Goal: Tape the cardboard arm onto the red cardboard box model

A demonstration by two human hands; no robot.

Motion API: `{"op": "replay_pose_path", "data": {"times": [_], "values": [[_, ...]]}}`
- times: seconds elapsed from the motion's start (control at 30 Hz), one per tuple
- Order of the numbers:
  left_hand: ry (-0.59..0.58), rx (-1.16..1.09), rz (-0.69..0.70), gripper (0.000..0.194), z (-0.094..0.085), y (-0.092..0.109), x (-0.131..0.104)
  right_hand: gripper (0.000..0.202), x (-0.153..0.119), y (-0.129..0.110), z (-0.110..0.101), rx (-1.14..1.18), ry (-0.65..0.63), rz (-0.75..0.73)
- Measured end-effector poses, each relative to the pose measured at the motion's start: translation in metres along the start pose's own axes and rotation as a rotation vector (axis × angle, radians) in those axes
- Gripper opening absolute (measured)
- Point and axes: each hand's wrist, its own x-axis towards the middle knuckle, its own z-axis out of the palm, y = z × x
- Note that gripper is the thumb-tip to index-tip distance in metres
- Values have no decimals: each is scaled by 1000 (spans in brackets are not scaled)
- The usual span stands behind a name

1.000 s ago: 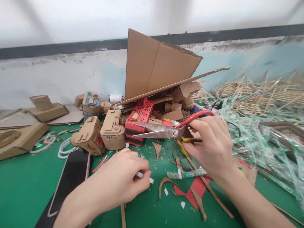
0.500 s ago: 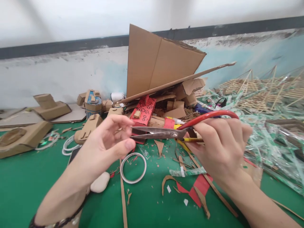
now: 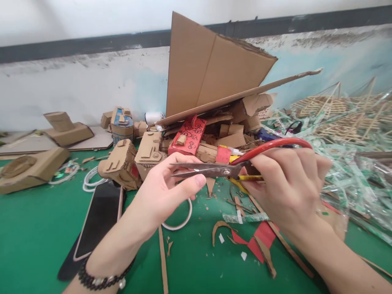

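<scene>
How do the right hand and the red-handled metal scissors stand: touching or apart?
Touching. The head view shows the right hand gripping the red-handled metal scissors, its bent fingers against the red handle.

The wall rises behind the work in two parts: a smooth white upper wall (image 3: 122,16) and a rougher lower wall (image 3: 76,83), divided by a dark grey band (image 3: 92,45) that slants up toward the right. The lower part turns from patchy white to pale blue, with dark scuffs (image 3: 306,38) under the band. Soft light leaves faint shadows at the upper left. The green surface (image 3: 196,269) in front appears to be a tabletop.
</scene>
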Motion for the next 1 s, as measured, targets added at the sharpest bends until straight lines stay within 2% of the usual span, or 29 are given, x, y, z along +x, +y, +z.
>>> {"op": "replay_pose_path", "data": {"times": [0.27, 0.5, 0.6, 0.8, 0.9, 1.0], "values": [[47, -37, 10, 24, 2, -4, 2, 22, -1, -1, 0, 0, -35, 10], [23, -39, 10, 16, -3, -5, 2, 20, 0, 0, 2, -5, -43, 34], [74, -56, 43, 19, -1, -2, 3, 18, 0, 4, 3, -4, -40, 55], [276, -136, 242, 15, -1, 2, 8, 13, 4, 26, 8, 18, -74, 216], [279, -158, 254, 21, -4, 2, 11, 14, 9, 38, -2, 84, -84, 284], [251, -153, 221, 26, -3, 1, 12, 17, 4, 42, -30, 311, -236, 326]]}}
